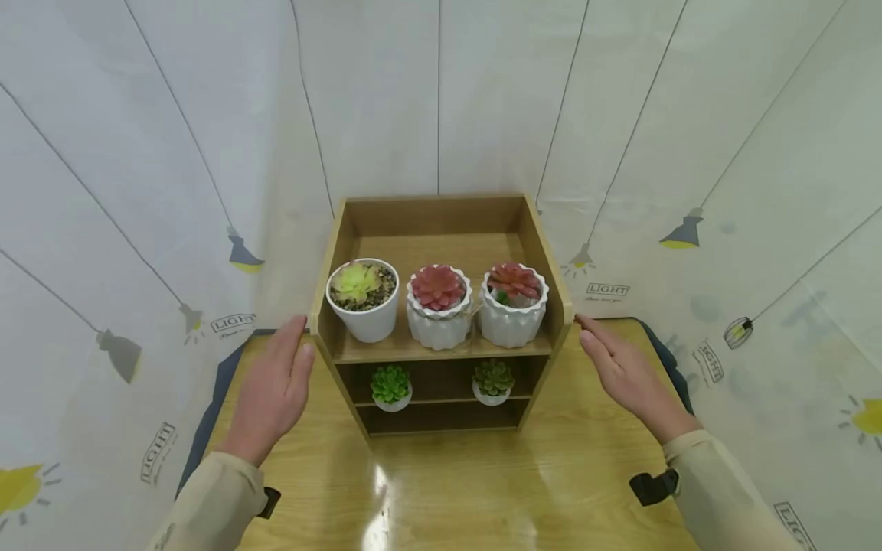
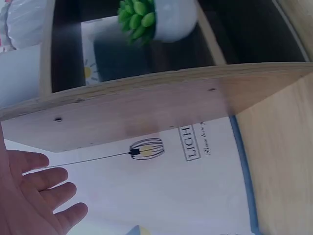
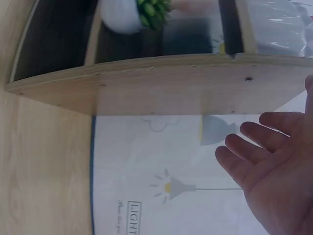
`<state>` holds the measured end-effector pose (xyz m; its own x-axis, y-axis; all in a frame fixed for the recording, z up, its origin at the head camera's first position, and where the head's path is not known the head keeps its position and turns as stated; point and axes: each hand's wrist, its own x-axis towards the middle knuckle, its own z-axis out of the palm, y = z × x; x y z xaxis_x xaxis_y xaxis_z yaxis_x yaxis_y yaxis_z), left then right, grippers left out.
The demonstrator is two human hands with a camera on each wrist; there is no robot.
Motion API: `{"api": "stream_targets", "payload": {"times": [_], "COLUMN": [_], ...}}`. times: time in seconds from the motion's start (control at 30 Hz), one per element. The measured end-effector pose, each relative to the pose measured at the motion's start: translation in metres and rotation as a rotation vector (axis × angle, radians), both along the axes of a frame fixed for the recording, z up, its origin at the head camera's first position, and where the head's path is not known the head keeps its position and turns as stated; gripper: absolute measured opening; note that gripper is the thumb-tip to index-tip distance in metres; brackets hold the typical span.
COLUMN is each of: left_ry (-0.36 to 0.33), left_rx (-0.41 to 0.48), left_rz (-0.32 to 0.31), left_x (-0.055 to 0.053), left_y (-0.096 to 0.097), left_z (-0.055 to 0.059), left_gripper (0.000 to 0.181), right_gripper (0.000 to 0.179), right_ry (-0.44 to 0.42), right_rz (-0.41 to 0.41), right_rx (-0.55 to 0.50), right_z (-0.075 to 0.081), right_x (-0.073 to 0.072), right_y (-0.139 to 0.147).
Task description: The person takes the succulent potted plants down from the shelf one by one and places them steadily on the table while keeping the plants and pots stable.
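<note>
A small wooden shelf [image 1: 434, 218] stands upright between my two hands. On its top level are a white pot with a yellow-green succulent [image 1: 357, 283] and two ribbed white pots with red succulents [image 1: 438, 288]. Lower down sit a bright green succulent [image 1: 390, 383] and a darker green succulent [image 1: 493, 377] in small white pots. My left hand [image 1: 272, 383] is beside the left side panel [image 2: 146, 107], fingers extended, holding nothing. Likewise my right hand [image 1: 630, 375] is beside the right side panel [image 3: 161, 93], its fingers extended. Whether either hand's fingertips touch the shelf, I cannot tell.
The shelf stands on a glossy wooden table [image 1: 441, 490]. White sheeting [image 1: 386, 92] printed with hanging lamps surrounds the back and sides. Dark blue edging [image 1: 664, 360] runs along the table's sides.
</note>
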<state>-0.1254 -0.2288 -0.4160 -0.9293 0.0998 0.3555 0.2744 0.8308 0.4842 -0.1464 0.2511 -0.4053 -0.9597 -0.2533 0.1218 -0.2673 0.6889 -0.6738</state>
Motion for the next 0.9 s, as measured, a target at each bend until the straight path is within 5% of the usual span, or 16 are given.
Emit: {"api": "stream_targets", "payload": {"times": [0.4, 0.73, 0.9], "left_ry": [0.008, -0.047, -0.066], "left_rx": [0.064, 0.175, 0.220], "left_rz": [-0.005, -0.027, -0.033], "left_x": [-0.017, -0.038, -0.046], "left_y": [0.007, 0.016, 0.021], "left_z": [0.023, 0.033, 0.037], "left_gripper": [0.058, 0.059, 0.058], "right_gripper": [0.054, 0.064, 0.063], "right_ry": [0.076, -0.050, -0.033], "right_rz": [0.018, -0.027, -0.064], "right_rx": [-0.048, -0.079, -0.070], "right_z": [0.028, 0.039, 0.037], "right_x": [-0.021, -0.034, -0.043], "right_y": [-0.016, -0.026, -0.034]}}
